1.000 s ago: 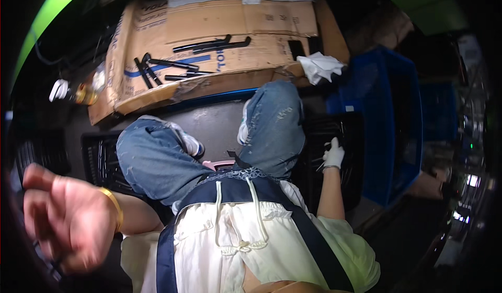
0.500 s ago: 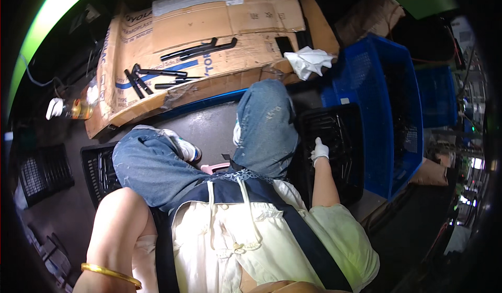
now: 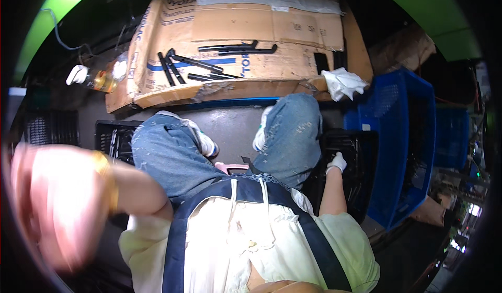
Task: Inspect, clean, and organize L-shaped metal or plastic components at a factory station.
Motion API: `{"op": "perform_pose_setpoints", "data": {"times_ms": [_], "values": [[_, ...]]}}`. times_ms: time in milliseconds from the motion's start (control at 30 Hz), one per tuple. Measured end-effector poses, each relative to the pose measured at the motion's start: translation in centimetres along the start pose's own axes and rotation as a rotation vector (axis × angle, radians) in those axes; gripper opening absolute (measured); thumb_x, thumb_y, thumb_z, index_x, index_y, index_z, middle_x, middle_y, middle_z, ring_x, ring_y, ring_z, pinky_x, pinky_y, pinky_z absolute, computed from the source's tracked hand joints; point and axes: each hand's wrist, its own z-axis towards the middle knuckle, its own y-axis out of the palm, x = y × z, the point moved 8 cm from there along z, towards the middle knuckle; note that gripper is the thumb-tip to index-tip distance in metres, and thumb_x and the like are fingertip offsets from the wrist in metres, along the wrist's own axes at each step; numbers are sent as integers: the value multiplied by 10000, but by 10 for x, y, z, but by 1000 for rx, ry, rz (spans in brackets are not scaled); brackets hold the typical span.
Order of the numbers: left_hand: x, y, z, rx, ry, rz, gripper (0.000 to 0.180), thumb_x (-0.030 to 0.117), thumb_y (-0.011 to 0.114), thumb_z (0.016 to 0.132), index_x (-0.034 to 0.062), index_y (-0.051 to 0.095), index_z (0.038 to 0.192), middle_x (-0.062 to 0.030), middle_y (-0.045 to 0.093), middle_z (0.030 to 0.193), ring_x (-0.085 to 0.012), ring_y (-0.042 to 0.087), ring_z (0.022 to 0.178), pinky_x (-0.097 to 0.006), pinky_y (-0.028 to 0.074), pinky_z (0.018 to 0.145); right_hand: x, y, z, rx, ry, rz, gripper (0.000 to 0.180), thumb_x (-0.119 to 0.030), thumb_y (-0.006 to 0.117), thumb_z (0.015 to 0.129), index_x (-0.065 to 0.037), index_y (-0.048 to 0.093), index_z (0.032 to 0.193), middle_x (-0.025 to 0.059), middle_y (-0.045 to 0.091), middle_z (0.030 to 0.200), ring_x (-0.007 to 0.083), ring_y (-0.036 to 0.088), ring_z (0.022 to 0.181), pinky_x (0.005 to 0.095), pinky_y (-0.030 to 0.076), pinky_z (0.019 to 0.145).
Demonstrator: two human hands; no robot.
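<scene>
My left hand (image 3: 57,204) is raised close at the left, smeared by motion, so its fingers cannot be read. A gold bangle (image 3: 107,180) circles that wrist. Over on the right, my right hand (image 3: 337,162) wears a white glove and lies curled over the contents of a black crate (image 3: 370,157). Black parts fill this crate, and whatever the curled fingers hold is hidden. Several black hooked or straight parts (image 3: 196,63) rest on a flattened cardboard lining (image 3: 246,24) ahead of my knees.
A crumpled white cloth (image 3: 342,84) hangs on the cardboard's front edge. Blue bins (image 3: 400,146) stand to the right of the black crate. Another black crate (image 3: 104,136) sits by my left knee, with a bottle (image 3: 94,78) beyond it.
My left arm has swung up and outward, bringing the hand into view at the left. The view has shifted; the right hand stays at the black crate.
</scene>
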Motion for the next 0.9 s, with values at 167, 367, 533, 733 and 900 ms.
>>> {"op": "perform_pose_setpoints", "data": {"times_ms": [167, 367, 533, 733, 900], "values": [[-213, -4, -250, -504, -910, 612, 262, 137, 631, 927, 34, 595, 1165, -151, 636, 1091, -189, 625, 930, -323, 511, 845, 16, -7, 15, -64, 118, -246, 459, -524, 617, 943, -123, 529, 738, 12, 393, 517, 161, 333, 337, 303, 250, 327], [-274, -57, -464, -1484, -1150, 783, 254, 155, 670, 824, 198, 723, 1069, -173, 632, 1090, -369, 631, 991, -429, 517, 936, -77, 15, -124, -414, -443, -69, 313, -167, 523, 1004, -33, 551, 1286, 8, 541, 760, 79, 393, 522, 257, 320, 414], [-263, -14, -508, -1894, -1162, 594, 532, 260, 858, 669, 309, 724, 1182, -42, 567, 1306, -296, 518, 1259, -449, 439, 1076, -125, 48, -318, -624, -1246, -267, 259, -77, 482, 1009, -11, 629, 1211, 71, 659, 913, 152, 572, 678, 301, 506, 677], [-244, 31, -545, -2178, -1219, 501, 719, 398, 850, 708, 192, 603, 1351, -122, 578, 1362, -363, 512, 1297, -447, 437, 1088, -121, 81, -380, -646, -1543, -385, 187, -7, 613, 895, -58, 671, 1066, 138, 698, 947, 355, 686, 847, 413, 546, 712], [-241, 24, -580, -2319, -1323, 500, 593, 268, 789, 760, 189, 635, 1328, -98, 591, 1404, -260, 551, 1304, -437, 442, 1077, -115, 81, -373, -586, -1595, -366, 211, -1, 624, 874, -81, 681, 1061, 124, 695, 918, 347, 686, 812, 414, 545, 687]]}}
